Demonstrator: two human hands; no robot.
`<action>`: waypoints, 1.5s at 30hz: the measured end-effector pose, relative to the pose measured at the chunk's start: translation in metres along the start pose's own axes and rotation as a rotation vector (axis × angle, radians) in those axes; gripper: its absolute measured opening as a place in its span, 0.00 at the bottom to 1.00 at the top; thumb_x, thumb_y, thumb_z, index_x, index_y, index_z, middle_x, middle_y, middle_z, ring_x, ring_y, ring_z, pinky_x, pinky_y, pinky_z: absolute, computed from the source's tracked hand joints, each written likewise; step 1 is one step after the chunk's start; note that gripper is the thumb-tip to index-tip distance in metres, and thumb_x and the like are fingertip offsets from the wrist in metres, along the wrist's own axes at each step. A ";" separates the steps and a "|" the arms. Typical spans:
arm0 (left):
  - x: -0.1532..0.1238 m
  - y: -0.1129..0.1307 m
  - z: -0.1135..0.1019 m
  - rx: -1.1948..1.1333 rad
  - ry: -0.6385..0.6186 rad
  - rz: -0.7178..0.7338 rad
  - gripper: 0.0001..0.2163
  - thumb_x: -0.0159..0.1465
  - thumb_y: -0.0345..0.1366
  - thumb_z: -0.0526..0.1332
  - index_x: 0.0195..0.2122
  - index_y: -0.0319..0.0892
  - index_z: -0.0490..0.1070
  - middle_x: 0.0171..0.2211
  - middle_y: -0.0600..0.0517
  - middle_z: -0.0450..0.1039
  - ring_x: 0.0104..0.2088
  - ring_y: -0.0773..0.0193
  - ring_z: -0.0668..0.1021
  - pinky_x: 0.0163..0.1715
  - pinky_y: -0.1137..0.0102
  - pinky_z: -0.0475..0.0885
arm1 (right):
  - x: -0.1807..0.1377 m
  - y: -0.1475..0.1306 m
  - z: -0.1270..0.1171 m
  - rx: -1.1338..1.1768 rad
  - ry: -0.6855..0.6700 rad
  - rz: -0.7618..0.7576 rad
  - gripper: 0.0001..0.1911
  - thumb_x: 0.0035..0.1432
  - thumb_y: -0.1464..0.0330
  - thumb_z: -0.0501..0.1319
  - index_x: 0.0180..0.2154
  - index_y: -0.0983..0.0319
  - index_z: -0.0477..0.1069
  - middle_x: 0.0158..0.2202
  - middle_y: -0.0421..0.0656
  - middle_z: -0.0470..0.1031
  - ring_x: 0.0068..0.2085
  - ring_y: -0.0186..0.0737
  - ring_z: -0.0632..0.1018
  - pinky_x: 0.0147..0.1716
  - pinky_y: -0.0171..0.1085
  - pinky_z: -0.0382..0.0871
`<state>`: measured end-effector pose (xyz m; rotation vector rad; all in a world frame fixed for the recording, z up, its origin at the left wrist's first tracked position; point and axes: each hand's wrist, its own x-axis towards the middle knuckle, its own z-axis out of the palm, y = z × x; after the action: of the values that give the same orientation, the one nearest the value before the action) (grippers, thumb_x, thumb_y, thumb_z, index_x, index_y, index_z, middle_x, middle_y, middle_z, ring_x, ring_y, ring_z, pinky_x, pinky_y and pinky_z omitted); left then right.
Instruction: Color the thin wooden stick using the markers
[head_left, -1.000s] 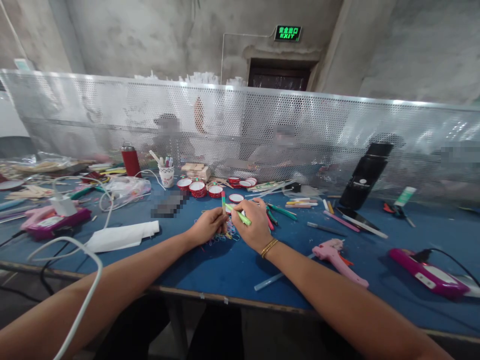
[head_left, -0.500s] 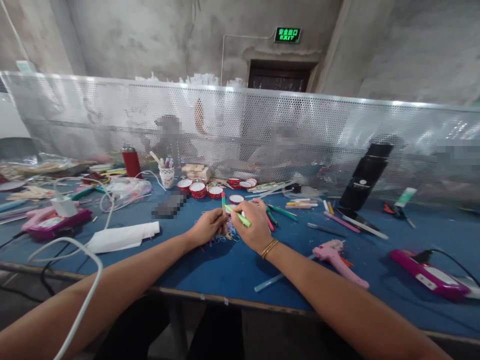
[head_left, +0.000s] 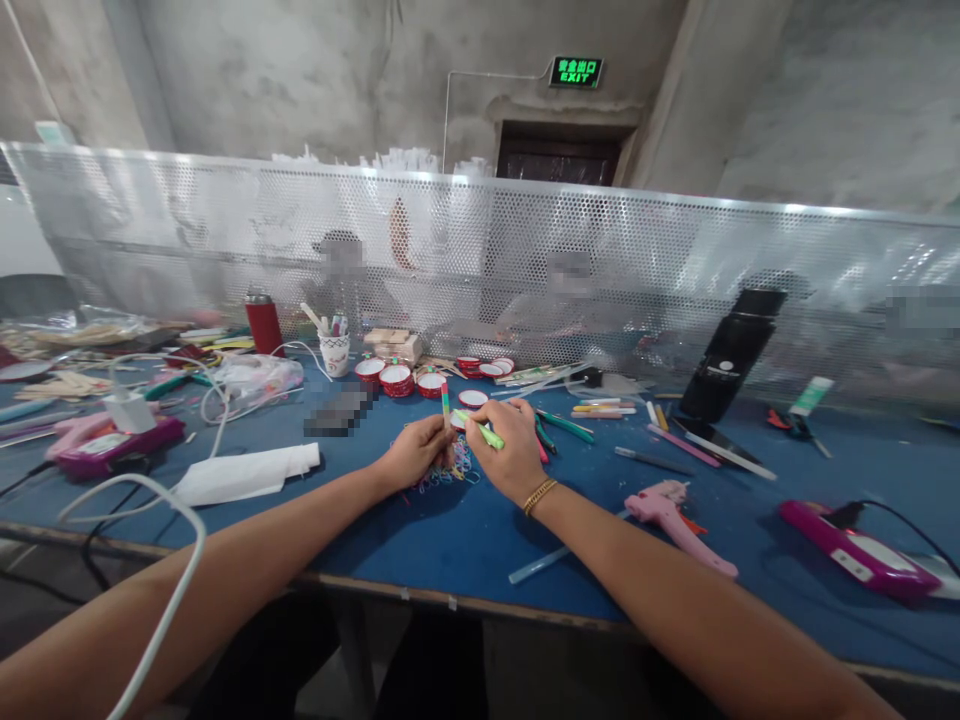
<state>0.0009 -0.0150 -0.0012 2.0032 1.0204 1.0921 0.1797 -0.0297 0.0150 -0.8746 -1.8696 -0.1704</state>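
My left hand point(head_left: 416, 452) is closed on the lower part of a thin wooden stick point(head_left: 445, 405), held upright. Bands of red, green and yellow colour show on the stick's upper part. In my right hand point(head_left: 508, 445) is a light green marker pen point(head_left: 489, 435), pinched between the fingers with its tip pointing left, close to the stick. I cannot tell whether the tip touches the wood. Below both hands lies a loose pile of small coloured bands point(head_left: 461, 465). A small red-rimmed white disc point(head_left: 472, 398) sits just behind the hands.
Several stacked red-rimmed discs point(head_left: 396, 378) stand behind my left hand. A pink glue gun point(head_left: 667, 515) and a purple power strip point(head_left: 855, 550) lie right; a black bottle point(head_left: 733, 355) stands behind them. Left are a white cloth point(head_left: 247, 472), a white cable point(head_left: 169, 610) and a red flask point(head_left: 262, 323).
The marker has shifted slightly away from the stick's top, and its tip is a little further right. A yellow band now shows on the stick. My left hand has barely moved.
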 end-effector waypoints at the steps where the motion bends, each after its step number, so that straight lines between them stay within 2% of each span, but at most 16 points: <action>1: 0.000 -0.001 0.000 0.007 0.000 0.000 0.17 0.66 0.50 0.53 0.30 0.42 0.64 0.22 0.55 0.71 0.21 0.68 0.71 0.23 0.73 0.65 | 0.000 0.000 0.000 0.005 -0.003 -0.005 0.07 0.63 0.67 0.55 0.31 0.58 0.67 0.31 0.38 0.76 0.37 0.39 0.74 0.55 0.45 0.53; 10: 0.000 0.000 0.001 -0.006 -0.002 0.013 0.19 0.66 0.52 0.53 0.29 0.41 0.65 0.22 0.54 0.71 0.21 0.68 0.70 0.22 0.73 0.65 | -0.002 0.001 0.002 0.019 -0.042 -0.060 0.06 0.63 0.66 0.57 0.32 0.58 0.67 0.33 0.37 0.77 0.39 0.38 0.74 0.55 0.44 0.52; 17: 0.000 0.001 0.000 -0.007 0.019 -0.009 0.18 0.65 0.52 0.53 0.30 0.41 0.65 0.20 0.56 0.69 0.21 0.68 0.70 0.21 0.74 0.65 | 0.000 0.001 0.001 -0.012 -0.008 -0.012 0.06 0.62 0.67 0.56 0.31 0.58 0.67 0.31 0.38 0.76 0.37 0.39 0.74 0.54 0.44 0.53; 28: 0.000 -0.003 0.000 0.011 -0.004 0.006 0.18 0.66 0.51 0.52 0.29 0.41 0.65 0.22 0.54 0.71 0.21 0.68 0.71 0.22 0.74 0.65 | -0.001 0.000 0.002 0.022 -0.058 -0.053 0.06 0.63 0.66 0.57 0.32 0.58 0.67 0.33 0.38 0.77 0.39 0.39 0.74 0.55 0.44 0.52; 37: 0.000 -0.002 -0.001 0.042 0.001 0.008 0.18 0.67 0.51 0.52 0.30 0.41 0.65 0.22 0.54 0.71 0.22 0.68 0.71 0.24 0.74 0.66 | 0.000 0.000 0.000 0.017 0.004 -0.009 0.07 0.63 0.67 0.56 0.31 0.58 0.67 0.30 0.38 0.76 0.37 0.39 0.74 0.54 0.44 0.53; 45: -0.001 0.000 0.000 0.034 0.001 0.003 0.19 0.66 0.52 0.52 0.29 0.41 0.64 0.22 0.55 0.70 0.20 0.69 0.69 0.20 0.74 0.63 | -0.001 -0.001 0.001 0.022 -0.061 -0.063 0.06 0.63 0.66 0.56 0.33 0.58 0.68 0.34 0.38 0.77 0.39 0.38 0.74 0.55 0.44 0.52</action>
<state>0.0009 -0.0157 -0.0015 2.0322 1.0437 1.0840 0.1783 -0.0307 0.0136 -0.8137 -1.9536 -0.1632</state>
